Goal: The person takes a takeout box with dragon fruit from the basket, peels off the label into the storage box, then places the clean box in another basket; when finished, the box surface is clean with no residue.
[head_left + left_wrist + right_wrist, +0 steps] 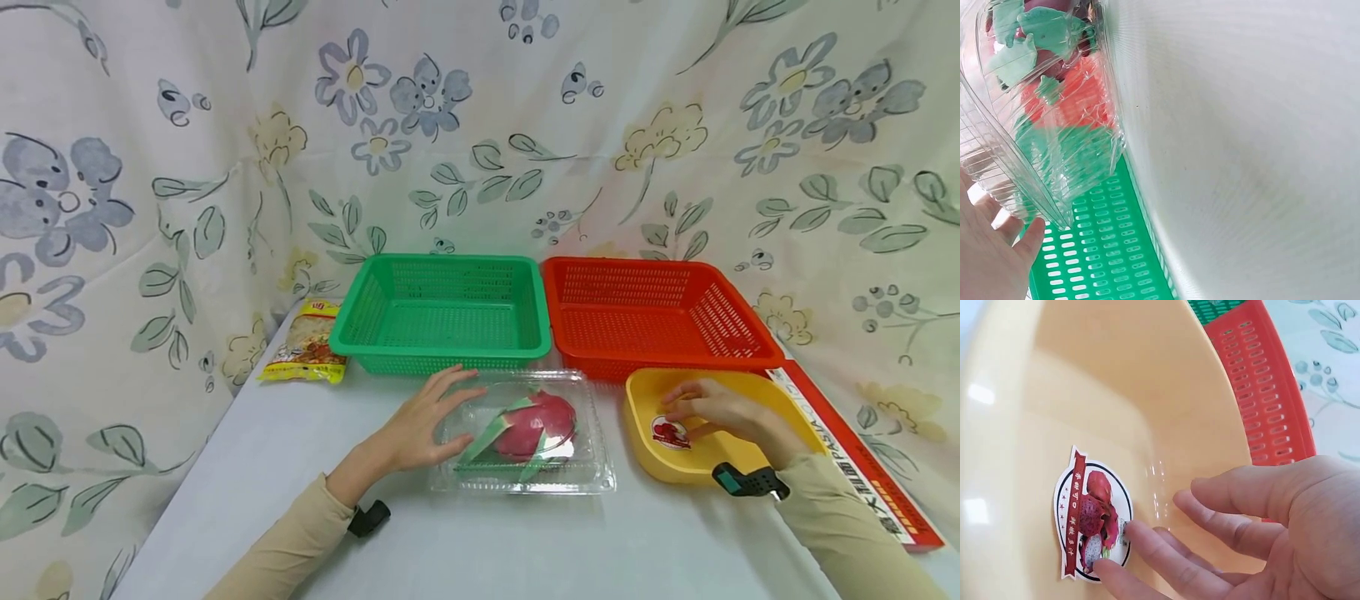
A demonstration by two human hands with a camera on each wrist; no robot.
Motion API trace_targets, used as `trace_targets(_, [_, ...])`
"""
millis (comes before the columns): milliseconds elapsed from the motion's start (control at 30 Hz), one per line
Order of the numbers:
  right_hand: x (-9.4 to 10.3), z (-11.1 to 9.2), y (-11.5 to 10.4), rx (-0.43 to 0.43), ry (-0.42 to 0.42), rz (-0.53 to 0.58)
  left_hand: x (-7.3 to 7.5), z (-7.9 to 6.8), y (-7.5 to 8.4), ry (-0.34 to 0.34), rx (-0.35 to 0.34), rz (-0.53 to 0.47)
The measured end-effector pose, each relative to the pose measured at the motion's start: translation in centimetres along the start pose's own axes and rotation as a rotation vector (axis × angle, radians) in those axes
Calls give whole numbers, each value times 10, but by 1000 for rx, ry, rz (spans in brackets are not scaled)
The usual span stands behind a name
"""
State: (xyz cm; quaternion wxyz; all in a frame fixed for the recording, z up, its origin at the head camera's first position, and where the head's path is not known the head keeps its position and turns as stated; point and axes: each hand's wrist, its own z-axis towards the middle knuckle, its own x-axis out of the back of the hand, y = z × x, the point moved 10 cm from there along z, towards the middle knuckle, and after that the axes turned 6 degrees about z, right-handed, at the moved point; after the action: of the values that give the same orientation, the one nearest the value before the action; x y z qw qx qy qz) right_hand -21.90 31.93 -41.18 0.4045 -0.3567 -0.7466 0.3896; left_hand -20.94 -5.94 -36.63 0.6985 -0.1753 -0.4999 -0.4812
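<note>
A lidded clear plastic box (600, 479) with a pink-red dragon fruit (536, 421) inside stands on the white table. My left hand (423, 429) is at the box's left side with its fingers spread; whether the fingertips touch the plastic I cannot tell. To the right, my right hand (712, 408) reaches down into a yellow basin (652, 467). A sticker (1094, 519) printed with dragon fruit and a red ribbon lies in that basin. Loosely bent right fingers hover at the sticker's edge, without a visible pinch.
Behind the clear box sits a green basket (442, 363), with a red basket (660, 365) beside it. A yellow food packet (303, 343) lies at the far left. Along the right table edge runs a long red-and-white box (862, 467). A flowered curtain (480, 125) hangs behind everything.
</note>
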Motion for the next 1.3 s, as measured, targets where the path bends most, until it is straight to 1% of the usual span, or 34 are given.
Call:
trace_targets(167, [-3, -1, -2, 2, 11, -15, 1, 0, 2, 1, -6, -9])
trace_targets(300, [-4, -2, -9, 26, 29, -85, 2, 1, 2, 0, 0, -21])
trace_targets(400, [-6, -2, -17, 63, 46, -140, 3, 0, 1, -7, 16, -33])
trace_targets(467, [-8, -2, -27, 107, 58, -173, 3, 0, 0, -21, 29, -31])
trace_targets(567, [-11, -5, -45, 185, 87, -250, 2, 0, -1, -40, 41, -31])
trace_targets(700, [-20, -14, -74, 282, 154, -355, 3, 2, -1, -50, 56, -34])
trace_targets(833, [-33, -22, -98, 352, 214, -381, 4, 4, 0, -58, 90, -29])
trace_targets(967, [-50, -25, -114, 403, 290, -397, 8, 7, 2, -43, 121, 19])
trace_targets(1133, [-67, -26, -129, 459, 383, -460, 19, 14, 9, 10, 112, 115])
trace_targets(1300, [-78, -23, -139, 479, 414, -486, 24, 18, 12, 26, 129, 165])
